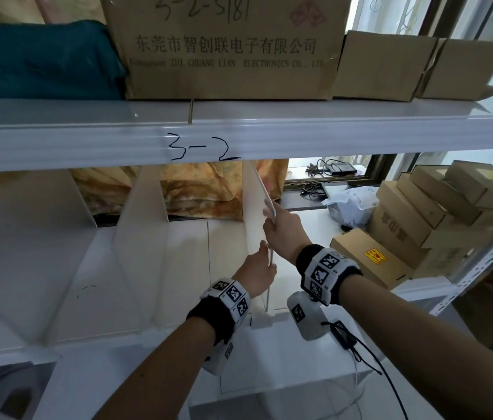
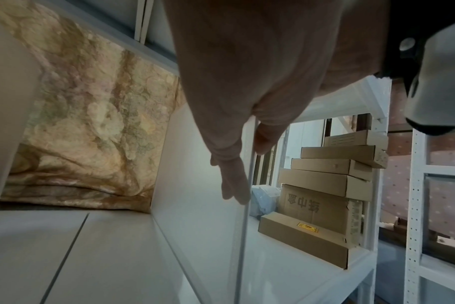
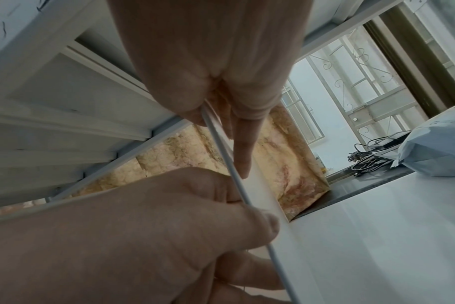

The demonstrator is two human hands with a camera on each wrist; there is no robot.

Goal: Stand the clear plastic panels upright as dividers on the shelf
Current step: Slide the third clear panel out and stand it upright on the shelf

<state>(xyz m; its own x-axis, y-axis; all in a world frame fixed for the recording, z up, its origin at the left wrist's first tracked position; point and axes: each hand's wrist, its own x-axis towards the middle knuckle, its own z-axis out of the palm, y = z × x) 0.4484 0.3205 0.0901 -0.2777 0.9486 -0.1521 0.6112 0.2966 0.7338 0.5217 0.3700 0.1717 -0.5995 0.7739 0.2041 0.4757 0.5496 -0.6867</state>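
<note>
Both hands held one clear, thin plastic panel [image 1: 254, 213] by its near vertical edge, with the panel standing upright on the white lower shelf board [image 1: 305, 225] under the white beam marked "3-2" [image 1: 202, 147]. The right hand [image 1: 284, 231] gripped the edge higher up — in the right wrist view its thumb lay on one face and its straight fingers [image 3: 240, 152] on the other, pinching the sheet between them. The left hand [image 1: 257, 272] held the same edge lower down, its thumb on the right-hand face and its fingers [image 2: 234, 185] on the other, also a pinch. The panel's foot appeared to rest on the board near the front lip, though the exact contact was hard to make out.

To the left, two more clear plastic panels already stood as dividers: a middle one [image 1: 142, 225] and a further one [image 1: 30, 244], well apart from each other and from the held sheet. Behind them hung a yellow-orange patterned cloth [image 1: 202, 192].

To the right of the held panel, on the same board, sat a stack of flat brown cardboard boxes [image 1: 420, 213] — one long box with a yellow label [image 1: 369, 259] lay nearest. A large brown carton with printed Chinese text [image 1: 227, 50] stood on the shelf above.
</note>
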